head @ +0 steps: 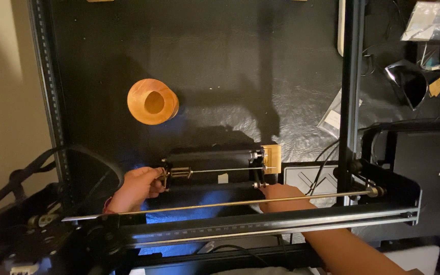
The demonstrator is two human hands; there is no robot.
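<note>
Brass-coloured thin spindle (215,170) sits mounted across the black device (212,168) on the counter (204,66), left hand (137,186) pinching its left end, right hand (281,196) gripping the right end; copper spool (152,101) lies apart, unfitted.

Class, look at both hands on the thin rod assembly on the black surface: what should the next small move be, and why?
Probably steady the right end before turning anything. The left hand pinches the brass fitting on the thin rod, while the right hand only rests near the black knob. The rod's far end sits at the tan block, so an unsupported twist might skew it.
</note>
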